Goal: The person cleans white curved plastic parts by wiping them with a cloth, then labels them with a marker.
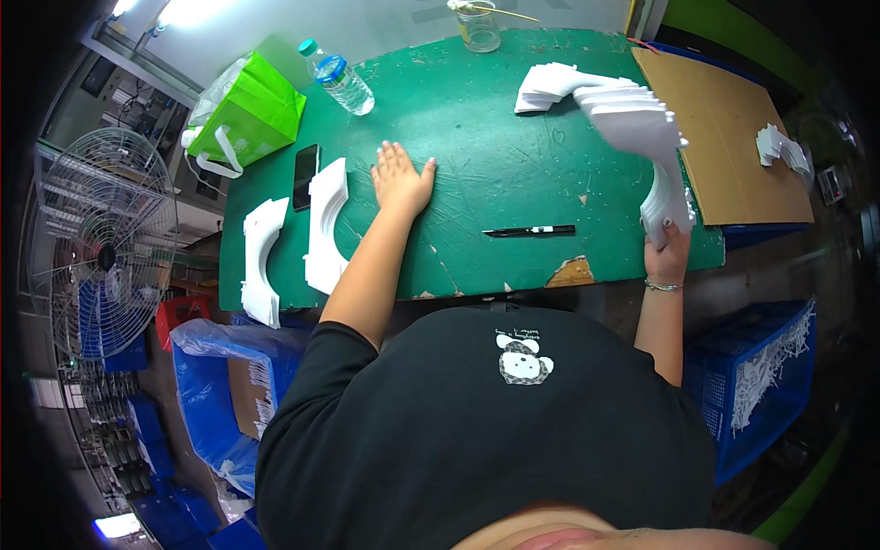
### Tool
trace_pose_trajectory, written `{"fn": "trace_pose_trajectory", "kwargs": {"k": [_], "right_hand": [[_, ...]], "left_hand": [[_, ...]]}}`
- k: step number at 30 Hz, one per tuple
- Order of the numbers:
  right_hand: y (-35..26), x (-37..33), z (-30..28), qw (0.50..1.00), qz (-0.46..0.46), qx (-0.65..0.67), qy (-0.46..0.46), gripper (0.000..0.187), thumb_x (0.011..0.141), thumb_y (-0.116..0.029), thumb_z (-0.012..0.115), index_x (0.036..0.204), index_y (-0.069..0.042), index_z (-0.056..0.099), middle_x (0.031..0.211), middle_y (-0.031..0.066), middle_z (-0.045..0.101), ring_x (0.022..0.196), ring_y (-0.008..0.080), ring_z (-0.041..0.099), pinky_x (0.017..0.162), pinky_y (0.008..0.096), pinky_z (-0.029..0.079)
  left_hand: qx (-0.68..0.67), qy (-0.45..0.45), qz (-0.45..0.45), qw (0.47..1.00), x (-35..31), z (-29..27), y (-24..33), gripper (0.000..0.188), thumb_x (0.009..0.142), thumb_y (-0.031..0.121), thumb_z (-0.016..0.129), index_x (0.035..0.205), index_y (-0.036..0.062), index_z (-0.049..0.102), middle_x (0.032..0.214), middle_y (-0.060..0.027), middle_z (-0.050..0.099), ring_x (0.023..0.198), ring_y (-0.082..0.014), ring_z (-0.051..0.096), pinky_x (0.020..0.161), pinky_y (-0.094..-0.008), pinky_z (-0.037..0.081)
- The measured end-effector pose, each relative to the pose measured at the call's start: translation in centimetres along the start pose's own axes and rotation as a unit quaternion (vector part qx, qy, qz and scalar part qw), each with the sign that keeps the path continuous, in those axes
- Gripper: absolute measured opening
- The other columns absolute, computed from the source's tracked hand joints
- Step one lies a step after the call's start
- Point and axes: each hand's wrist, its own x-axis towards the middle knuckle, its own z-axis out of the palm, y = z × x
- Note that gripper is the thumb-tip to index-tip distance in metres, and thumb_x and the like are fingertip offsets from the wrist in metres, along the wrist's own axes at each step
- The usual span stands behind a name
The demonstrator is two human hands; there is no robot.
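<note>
My left hand (pixel 401 181) lies flat on the green table (pixel 458 119), fingers stretched out and nothing in it. At the table's right side my right hand (pixel 669 253) grips the near end of a stack of curved white plastic parts (pixel 634 124). Beyond that stack sits another pile of white plastic parts (pixel 548 84), partly overlapped by it in view. Two more stacks of curved white parts, one nearer the edge (pixel 263 257) and one beside my left forearm (pixel 324 225), lie at the left. A black pen (pixel 530 232) rests between my hands.
A phone (pixel 306 176), a water bottle (pixel 344 82) and a green bag (pixel 252 115) are at the left. A glass jar (pixel 478 29) stands at the back. Cardboard (pixel 724 137) with white parts lies right. Blue crates (pixel 756 385) and a fan (pixel 105 247) flank the table.
</note>
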Motion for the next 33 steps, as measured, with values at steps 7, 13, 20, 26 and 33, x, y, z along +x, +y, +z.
{"fn": "trace_pose_trajectory", "kwargs": {"k": [7, 13, 20, 26, 33], "right_hand": [[-0.9, -1.7, -1.6, 0.984, 0.036, 0.149, 0.092, 0.056, 0.078, -0.024, 0.078, 0.125, -0.009, 0.053, 0.111, 0.0027, 0.059, 0.1, 0.0198, 0.057, 0.079, 0.0399, 0.046], [-5.6, -3.4, -2.6, 0.977, -0.025, 0.184, 0.103, 0.056, 0.075, -0.027, 0.08, 0.123, -0.013, 0.054, 0.111, 0.0003, 0.059, 0.095, 0.0179, 0.055, 0.073, 0.0381, 0.042], [-12.1, -6.9, -4.6, 0.979, -0.129, 0.145, 0.069, 0.067, 0.07, -0.033, 0.082, 0.123, -0.007, 0.051, 0.1, 0.0041, 0.052, 0.086, 0.0173, 0.043, 0.072, 0.0328, 0.037], [-14.3, -10.0, -6.3, 0.975, -0.155, 0.117, 0.105, 0.063, 0.071, -0.035, 0.081, 0.121, -0.009, 0.053, 0.1, 0.0018, 0.054, 0.084, 0.0169, 0.044, 0.07, 0.0327, 0.037], [-15.6, -12.5, -8.4, 0.97, -0.175, 0.089, 0.14, 0.062, 0.072, -0.035, 0.079, 0.123, -0.011, 0.053, 0.1, 0.0003, 0.056, 0.087, 0.0185, 0.049, 0.068, 0.0332, 0.037]], "left_hand": [[0.002, -0.02, 0.166, 0.986, -0.4, 1.5, 9.8, 0.079, 0.097, 0.053, 0.035, 0.153, -0.0011, 0.02, 0.162, -0.0171, 0.014, 0.15, -0.029, 0.012, 0.12, -0.0461, 0.011], [-0.015, -0.009, 0.309, 0.951, -2.7, 2.9, 17.2, 0.075, 0.098, 0.049, 0.036, 0.152, -0.0009, 0.023, 0.16, -0.0176, 0.019, 0.149, -0.0298, 0.016, 0.12, -0.0473, 0.013], [-0.019, -0.006, 0.453, 0.892, -4.0, 3.8, 24.2, 0.07, 0.099, 0.046, 0.037, 0.15, -0.0005, 0.026, 0.159, -0.0181, 0.022, 0.148, -0.0311, 0.021, 0.119, -0.0468, 0.018], [-0.043, -0.02, 0.512, 0.858, -6.7, 4.5, 30.9, 0.07, 0.099, 0.046, 0.036, 0.151, -0.0003, 0.025, 0.16, -0.017, 0.019, 0.148, -0.0297, 0.019, 0.12, -0.0463, 0.016], [-0.075, -0.102, 0.653, 0.747, -15.2, 1.9, 35.4, 0.065, 0.095, 0.037, 0.05, 0.146, 0.0, 0.035, 0.154, -0.019, 0.032, 0.144, -0.0319, 0.029, 0.118, -0.0466, 0.02]]}}
